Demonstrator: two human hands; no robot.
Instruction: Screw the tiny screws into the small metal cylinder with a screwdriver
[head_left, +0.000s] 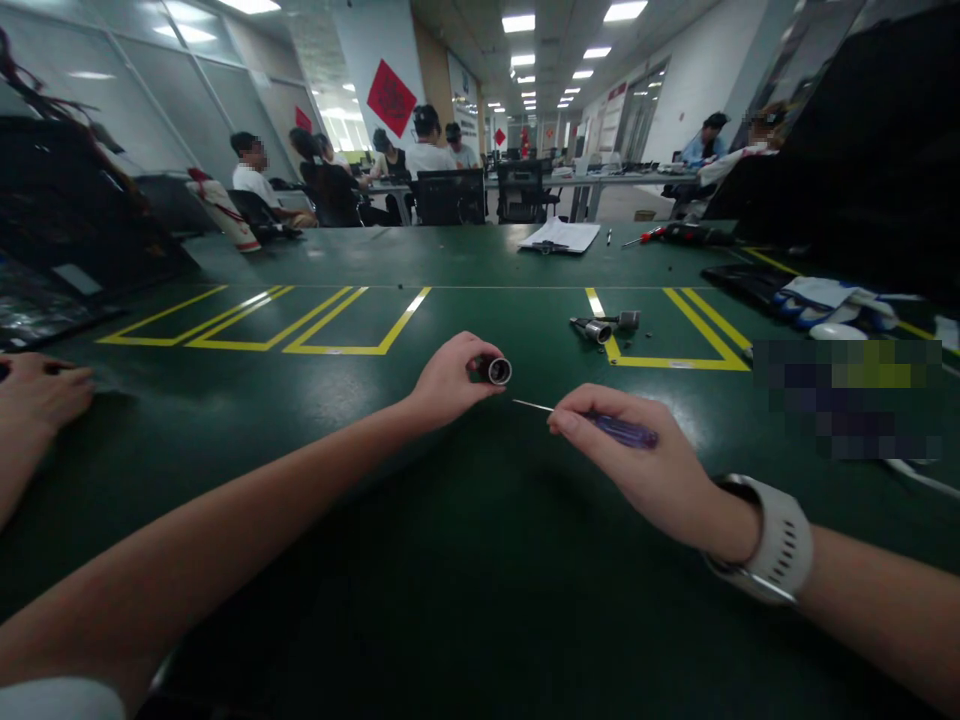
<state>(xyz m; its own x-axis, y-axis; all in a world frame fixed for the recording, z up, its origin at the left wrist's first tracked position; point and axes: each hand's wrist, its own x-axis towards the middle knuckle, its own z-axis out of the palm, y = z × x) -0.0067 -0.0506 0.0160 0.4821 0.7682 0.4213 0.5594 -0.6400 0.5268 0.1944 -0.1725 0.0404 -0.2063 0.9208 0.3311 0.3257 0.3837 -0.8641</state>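
Observation:
Pinched in my left hand [455,380] is a short dark cylindrical part with a metal ring [499,371], its round open end turned toward me. My right hand [630,440] grips a screwdriver [624,431] by its translucent purple handle. The thin shaft points left, and its tip is a short way below and right of the cylindrical part, apart from it. Farther back, two similar metal-ended cylindrical parts [598,331] lie near a yellow tape corner, with a few tiny dark pieces around them.
Yellow tape outlines [337,350] mark the green table [300,260]. A clipboard with paper [559,237] and a red-black tool [679,234] lie at the back. White-blue gloves [832,300] are at right. Another person's hand [45,390] rests at far left; several people sit beyond.

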